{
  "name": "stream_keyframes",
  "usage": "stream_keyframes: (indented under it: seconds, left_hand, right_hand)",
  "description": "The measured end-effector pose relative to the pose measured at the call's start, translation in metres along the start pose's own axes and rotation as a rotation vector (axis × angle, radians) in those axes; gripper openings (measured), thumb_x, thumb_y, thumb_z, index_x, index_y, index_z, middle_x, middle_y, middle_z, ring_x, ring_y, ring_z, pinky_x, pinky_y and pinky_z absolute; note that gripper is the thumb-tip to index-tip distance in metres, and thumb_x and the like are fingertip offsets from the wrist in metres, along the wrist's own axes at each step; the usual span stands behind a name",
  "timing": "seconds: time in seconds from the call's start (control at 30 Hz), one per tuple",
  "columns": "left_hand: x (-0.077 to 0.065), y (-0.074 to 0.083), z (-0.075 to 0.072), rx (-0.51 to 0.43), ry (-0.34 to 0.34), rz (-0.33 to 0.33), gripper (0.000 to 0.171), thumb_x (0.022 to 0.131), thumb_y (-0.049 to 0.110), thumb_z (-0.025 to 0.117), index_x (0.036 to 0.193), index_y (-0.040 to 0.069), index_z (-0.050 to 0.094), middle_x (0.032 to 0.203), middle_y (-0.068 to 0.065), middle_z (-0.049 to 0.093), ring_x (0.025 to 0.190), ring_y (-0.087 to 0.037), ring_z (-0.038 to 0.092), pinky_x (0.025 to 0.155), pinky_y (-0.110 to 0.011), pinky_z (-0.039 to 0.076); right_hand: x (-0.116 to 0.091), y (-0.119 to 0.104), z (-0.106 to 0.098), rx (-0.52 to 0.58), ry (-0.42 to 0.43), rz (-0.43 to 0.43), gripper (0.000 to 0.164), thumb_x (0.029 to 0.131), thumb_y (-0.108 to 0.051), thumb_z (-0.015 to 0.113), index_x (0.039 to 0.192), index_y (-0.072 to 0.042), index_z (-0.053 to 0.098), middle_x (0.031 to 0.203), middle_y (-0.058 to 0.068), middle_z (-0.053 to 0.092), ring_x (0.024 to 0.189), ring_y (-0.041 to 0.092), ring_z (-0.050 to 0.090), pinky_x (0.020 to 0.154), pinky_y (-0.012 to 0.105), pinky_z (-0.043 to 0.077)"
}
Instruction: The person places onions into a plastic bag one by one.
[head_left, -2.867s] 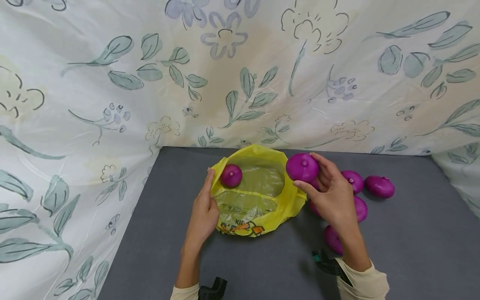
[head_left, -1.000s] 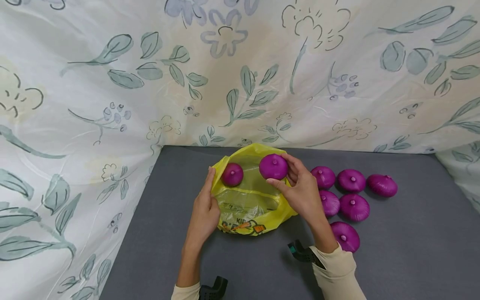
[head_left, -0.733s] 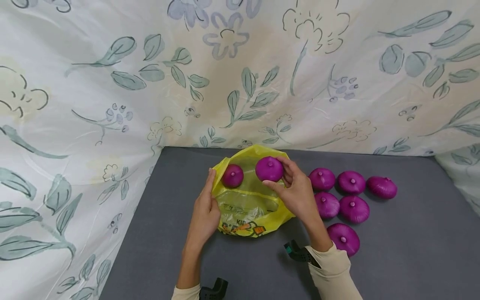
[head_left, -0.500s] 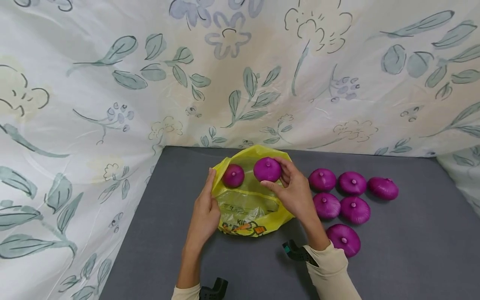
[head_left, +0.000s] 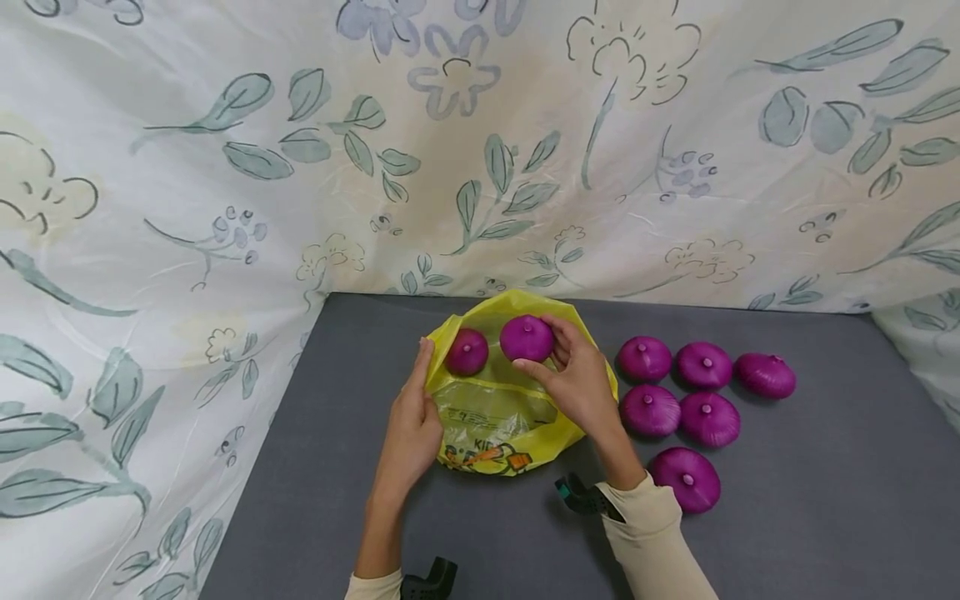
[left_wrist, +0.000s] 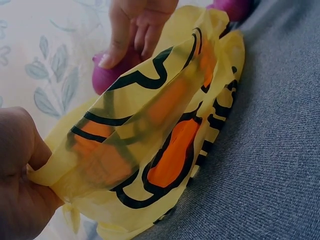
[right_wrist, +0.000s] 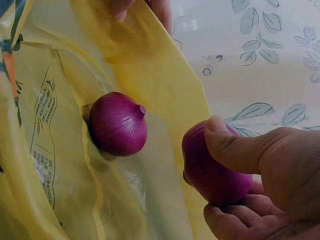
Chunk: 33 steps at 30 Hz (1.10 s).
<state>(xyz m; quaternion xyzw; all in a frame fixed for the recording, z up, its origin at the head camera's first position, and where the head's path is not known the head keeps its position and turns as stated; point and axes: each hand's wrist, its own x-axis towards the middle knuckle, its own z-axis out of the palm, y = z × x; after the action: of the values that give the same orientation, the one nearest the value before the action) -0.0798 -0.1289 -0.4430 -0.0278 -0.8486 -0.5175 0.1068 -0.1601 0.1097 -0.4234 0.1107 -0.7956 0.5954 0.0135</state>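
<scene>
My left hand (head_left: 411, 427) pinches the left rim of a yellow plastic bag (head_left: 491, 417), whose mouth gapes upward. In the left wrist view, thumb and fingers of the left hand (left_wrist: 22, 175) grip the bag's edge. One purple onion (head_left: 467, 352) lies inside the bag at its left. My right hand (head_left: 577, 379) holds a second onion (head_left: 527, 338) over the bag's mouth, thumb at the front and fingers behind. The right wrist view shows the held onion (right_wrist: 212, 165) close to the bag's edge, apart from the onion inside (right_wrist: 118, 124).
Several more purple onions (head_left: 705, 365) lie grouped right of the bag on a dark grey tabletop (head_left: 810, 500). One onion (head_left: 686, 480) sits nearest, beside the right sleeve (head_left: 652, 533). A floral cloth (head_left: 480, 167) hangs behind and along the left side.
My right hand has carried its onion leftward, from the bag's right edge to over its mouth. The left hand stays on the rim, and the onion inside has not visibly moved.
</scene>
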Motion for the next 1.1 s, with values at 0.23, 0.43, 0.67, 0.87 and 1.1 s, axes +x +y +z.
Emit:
stream_keyframes:
  seconds: [0.23, 0.43, 0.67, 0.87, 1.1]
  left_hand:
    - [-0.001, 0.001, 0.001, 0.003, 0.005, -0.006, 0.079, 0.102, -0.012, 0.034, 0.171, 0.024, 0.022, 0.176, 0.006, 0.019, 0.160, -0.013, 0.020, 0.122, -0.043, 0.029]
    - [0.000, 0.001, 0.001, 0.007, 0.012, -0.001, 0.077, 0.101, -0.013, 0.035, 0.171, 0.018, 0.023, 0.176, 0.004, 0.019, 0.160, -0.015, 0.020, 0.126, -0.046, 0.024]
    - [0.002, 0.002, 0.001, 0.006, 0.018, 0.003, 0.076, 0.101, -0.013, 0.035, 0.170, 0.016, 0.024, 0.175, 0.005, 0.019, 0.160, -0.016, 0.021, 0.126, -0.048, 0.024]
    - [0.002, 0.004, 0.001, 0.016, 0.019, 0.010, 0.077, 0.100, -0.014, 0.035, 0.170, 0.015, 0.024, 0.176, -0.005, 0.022, 0.160, -0.018, 0.022, 0.126, -0.048, 0.025]
    - [0.002, 0.005, 0.002, 0.007, 0.018, 0.010, 0.078, 0.100, -0.014, 0.035, 0.170, 0.018, 0.024, 0.176, -0.003, 0.022, 0.160, -0.018, 0.022, 0.126, -0.048, 0.024]
  right_hand:
    - [0.007, 0.004, 0.009, -0.023, -0.029, 0.032, 0.078, 0.088, -0.016, 0.089, 0.154, -0.004, 0.049, 0.152, 0.014, 0.058, 0.140, 0.026, 0.057, 0.110, 0.041, 0.048]
    - [0.011, 0.003, 0.012, -0.040, -0.022, 0.037, 0.078, 0.087, -0.015, 0.089, 0.153, -0.003, 0.049, 0.152, 0.014, 0.059, 0.140, 0.027, 0.057, 0.110, 0.040, 0.049]
    - [0.017, 0.005, 0.014, -0.027, -0.029, 0.036, 0.080, 0.086, -0.013, 0.090, 0.153, -0.001, 0.049, 0.153, 0.018, 0.057, 0.141, 0.031, 0.056, 0.111, 0.044, 0.048]
    - [0.023, 0.013, 0.020, -0.007, -0.048, 0.059, 0.079, 0.087, -0.011, 0.089, 0.153, 0.001, 0.047, 0.154, 0.020, 0.056, 0.143, 0.031, 0.054, 0.112, 0.043, 0.046]
    - [0.025, 0.017, 0.024, -0.023, -0.048, 0.091, 0.080, 0.087, -0.013, 0.088, 0.154, 0.001, 0.046, 0.155, 0.020, 0.055, 0.143, 0.033, 0.054, 0.114, 0.045, 0.045]
